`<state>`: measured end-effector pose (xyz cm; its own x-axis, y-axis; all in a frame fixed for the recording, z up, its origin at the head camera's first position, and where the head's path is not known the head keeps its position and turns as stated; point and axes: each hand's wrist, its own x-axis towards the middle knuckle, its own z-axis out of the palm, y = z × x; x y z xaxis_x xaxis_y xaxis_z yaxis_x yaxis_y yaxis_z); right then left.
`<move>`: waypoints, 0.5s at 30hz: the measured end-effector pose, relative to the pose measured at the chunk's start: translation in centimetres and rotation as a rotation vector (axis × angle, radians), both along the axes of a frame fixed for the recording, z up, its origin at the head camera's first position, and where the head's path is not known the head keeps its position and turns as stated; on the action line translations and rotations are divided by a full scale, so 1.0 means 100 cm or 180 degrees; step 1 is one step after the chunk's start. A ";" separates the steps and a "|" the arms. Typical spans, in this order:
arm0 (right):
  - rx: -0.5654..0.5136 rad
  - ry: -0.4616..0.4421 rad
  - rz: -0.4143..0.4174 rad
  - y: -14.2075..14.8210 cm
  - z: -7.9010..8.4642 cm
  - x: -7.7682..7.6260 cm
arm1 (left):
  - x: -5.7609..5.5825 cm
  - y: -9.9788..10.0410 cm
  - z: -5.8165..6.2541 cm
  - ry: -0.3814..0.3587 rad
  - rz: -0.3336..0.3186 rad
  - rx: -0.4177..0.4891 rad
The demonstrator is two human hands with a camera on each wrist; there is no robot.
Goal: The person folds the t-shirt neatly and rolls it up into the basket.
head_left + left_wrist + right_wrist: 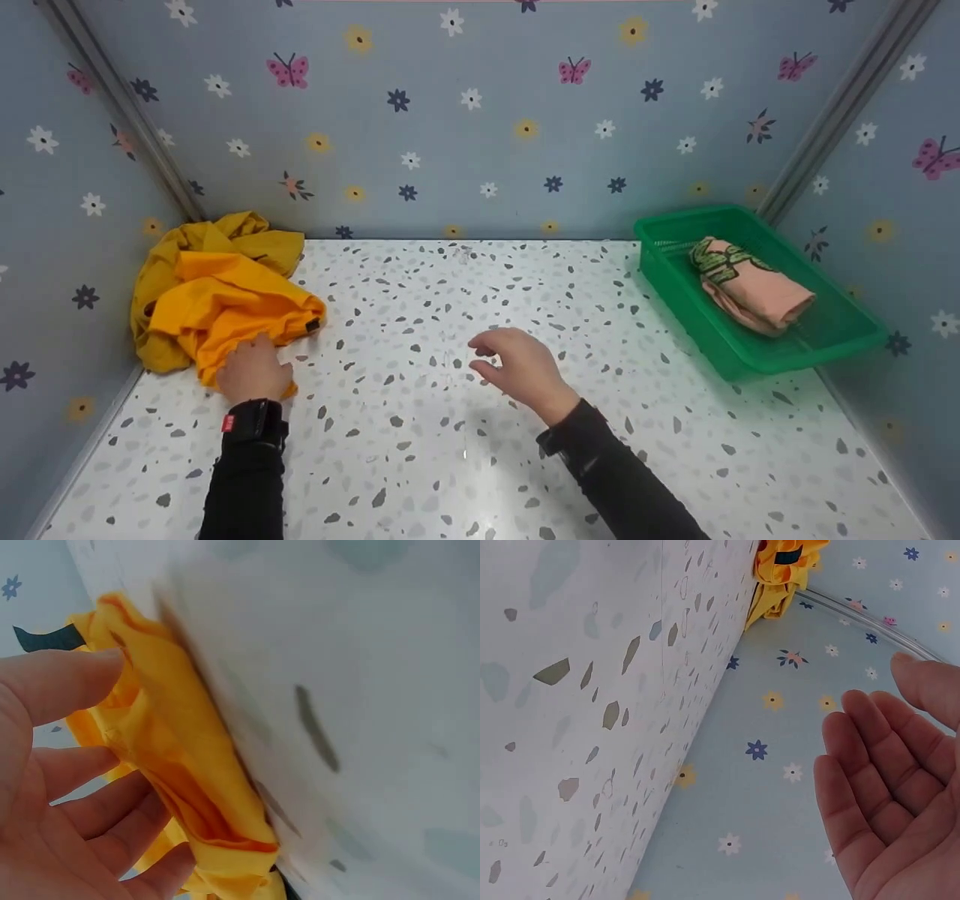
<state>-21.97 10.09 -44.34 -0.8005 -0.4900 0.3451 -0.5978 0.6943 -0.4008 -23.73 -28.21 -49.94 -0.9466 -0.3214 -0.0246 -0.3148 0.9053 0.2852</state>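
Note:
A bright orange-yellow garment (232,300) lies crumpled at the left, on top of a darker mustard-yellow cloth (277,244). My left hand (255,371) is at the near edge of the orange-yellow one. In the left wrist view its thumb and spread fingers (105,806) reach the folds of the fabric (176,705), with a gap between thumb and fingertips. A dark tag (52,638) sticks out above the thumb. Over the middle of the table my right hand (521,371) hovers with loosely bent fingers, holding nothing; its palm (907,832) shows in the right wrist view.
A green plastic basket (675,315) stands at the right, with a folded pink garment (761,289) bearing a green print inside. Beneath everything is a white speckled tabletop (420,300). Blue flowered panels (495,165) border it at the back and both sides.

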 end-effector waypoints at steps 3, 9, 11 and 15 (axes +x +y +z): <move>0.0069 -0.0054 0.0007 -0.004 0.003 -0.005 | 0.000 -0.003 -0.002 0.0002 0.0053 -0.0039; 0.0175 -0.0055 0.0075 -0.011 0.004 -0.015 | -0.002 -0.003 -0.001 -0.0080 0.0093 -0.0189; 0.0183 -0.0056 0.0118 -0.014 0.003 -0.018 | -0.003 -0.002 -0.001 -0.0089 0.0068 -0.0252; 0.0191 -0.0051 0.0212 -0.018 0.000 -0.023 | -0.004 0.000 -0.001 -0.0098 -0.0005 -0.0309</move>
<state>-24.28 8.27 -44.31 -0.7706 -0.5618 0.3010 -0.6373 0.6763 -0.3694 -24.12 -28.25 -50.06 -0.9463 -0.3224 -0.0225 -0.3208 0.9287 0.1862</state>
